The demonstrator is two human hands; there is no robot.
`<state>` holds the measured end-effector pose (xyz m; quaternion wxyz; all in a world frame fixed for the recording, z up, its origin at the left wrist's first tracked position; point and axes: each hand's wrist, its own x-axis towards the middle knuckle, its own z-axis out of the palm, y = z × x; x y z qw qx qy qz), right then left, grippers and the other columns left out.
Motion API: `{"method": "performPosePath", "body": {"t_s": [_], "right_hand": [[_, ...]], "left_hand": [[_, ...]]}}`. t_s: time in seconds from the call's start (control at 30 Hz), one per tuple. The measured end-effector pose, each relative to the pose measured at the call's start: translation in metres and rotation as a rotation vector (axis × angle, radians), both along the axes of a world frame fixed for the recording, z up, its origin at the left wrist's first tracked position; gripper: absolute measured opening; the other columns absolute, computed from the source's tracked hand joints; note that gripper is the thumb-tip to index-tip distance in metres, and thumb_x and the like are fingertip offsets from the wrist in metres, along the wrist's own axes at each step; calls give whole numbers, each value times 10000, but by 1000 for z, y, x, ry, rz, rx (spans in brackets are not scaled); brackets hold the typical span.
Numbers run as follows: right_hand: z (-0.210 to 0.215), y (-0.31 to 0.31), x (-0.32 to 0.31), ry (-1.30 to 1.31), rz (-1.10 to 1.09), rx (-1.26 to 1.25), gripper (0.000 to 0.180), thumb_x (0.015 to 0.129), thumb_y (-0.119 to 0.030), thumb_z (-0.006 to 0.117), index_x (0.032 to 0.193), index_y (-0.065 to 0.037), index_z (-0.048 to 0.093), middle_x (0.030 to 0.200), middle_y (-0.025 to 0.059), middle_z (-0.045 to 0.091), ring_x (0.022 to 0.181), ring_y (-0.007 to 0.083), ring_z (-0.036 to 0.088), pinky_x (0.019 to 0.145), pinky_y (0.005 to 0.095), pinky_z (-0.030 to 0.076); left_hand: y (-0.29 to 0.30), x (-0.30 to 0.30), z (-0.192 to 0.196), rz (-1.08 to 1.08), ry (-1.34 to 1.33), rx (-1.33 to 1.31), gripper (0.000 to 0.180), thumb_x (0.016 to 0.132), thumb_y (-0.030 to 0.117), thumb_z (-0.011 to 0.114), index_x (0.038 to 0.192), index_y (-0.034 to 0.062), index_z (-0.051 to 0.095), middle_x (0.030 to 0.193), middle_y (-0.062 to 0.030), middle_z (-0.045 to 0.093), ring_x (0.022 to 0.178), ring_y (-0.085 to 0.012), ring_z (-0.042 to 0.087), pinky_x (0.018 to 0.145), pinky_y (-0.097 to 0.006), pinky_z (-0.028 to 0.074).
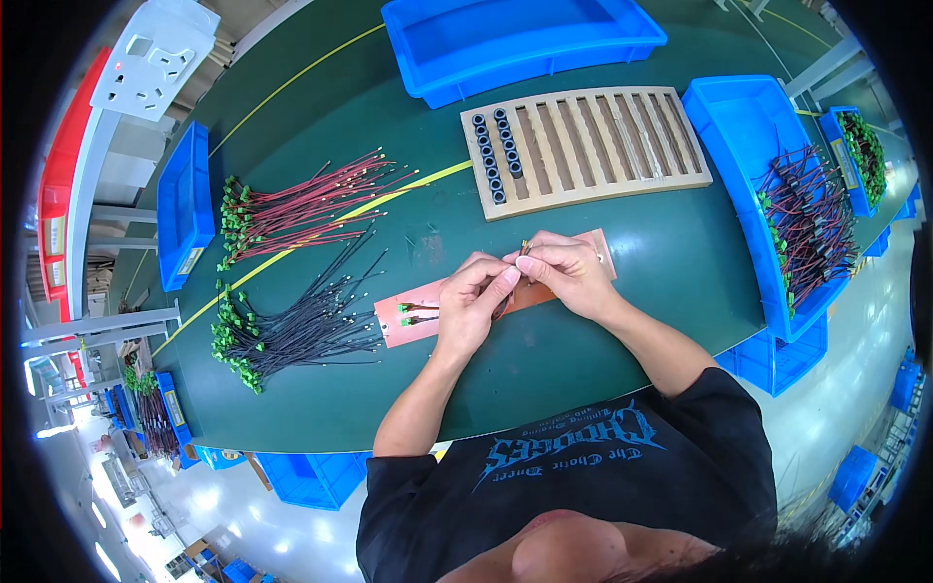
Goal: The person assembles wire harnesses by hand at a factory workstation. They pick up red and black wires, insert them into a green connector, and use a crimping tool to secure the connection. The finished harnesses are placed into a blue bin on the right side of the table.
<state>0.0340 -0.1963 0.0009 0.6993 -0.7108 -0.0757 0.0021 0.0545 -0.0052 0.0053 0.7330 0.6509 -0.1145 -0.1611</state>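
Observation:
My left hand (473,303) and my right hand (571,279) meet over a long copper-coloured strip (398,331) on the green table. Thumbs and fingertips are pinched together on a few thin wires (525,247), whose ends poke up between them. The fingers hide most of these wires. Left of my left hand, two small green connectors (405,315) with short dark leads rest on the strip. Farther left lie a bundle of red wires (311,202) and, nearer me, a bundle of black wires (311,321), both with green connectors at their left ends.
Beyond my hands lies a slotted wooden rack (583,199), with black ring-shaped parts (494,165) in its left slots. A blue tray (525,58) stands behind it. At right, a blue bin (743,199) holds wired assemblies (802,219). Another blue bin (185,209) stands far left.

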Motion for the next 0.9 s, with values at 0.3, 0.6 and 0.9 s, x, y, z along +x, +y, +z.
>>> {"method": "performPosePath", "body": {"t_s": [0.3, 0.6, 0.9], "right_hand": [[-1, -3, 2, 21, 45, 26, 197, 987, -135, 696, 1102, 4, 775, 893, 54, 681, 840, 103, 641, 742, 243, 521], [-4, -5, 2, 63, -47, 19, 194, 992, -141, 696, 918, 20, 774, 790, 47, 682, 710, 97, 629, 664, 241, 513], [-17, 0, 7, -5, -110, -363, 234, 990, -233, 670, 895, -59, 793, 668, 31, 635, 579, 112, 581, 571, 286, 446]], "left_hand": [[6, 2, 3, -57, 124, 15, 75, 970, 28, 690, 1004, -26, 729, 956, -64, 638, 788, -128, 621, 706, -251, 490], [2, 10, 6, -40, -3, 111, 233, 1062, 152, 578, 970, -22, 702, 980, -65, 631, 866, -138, 607, 812, -278, 496], [45, 3, -8, -115, -398, 196, 160, 983, 140, 674, 949, -6, 730, 953, -81, 644, 949, -206, 606, 867, -353, 483]]}}
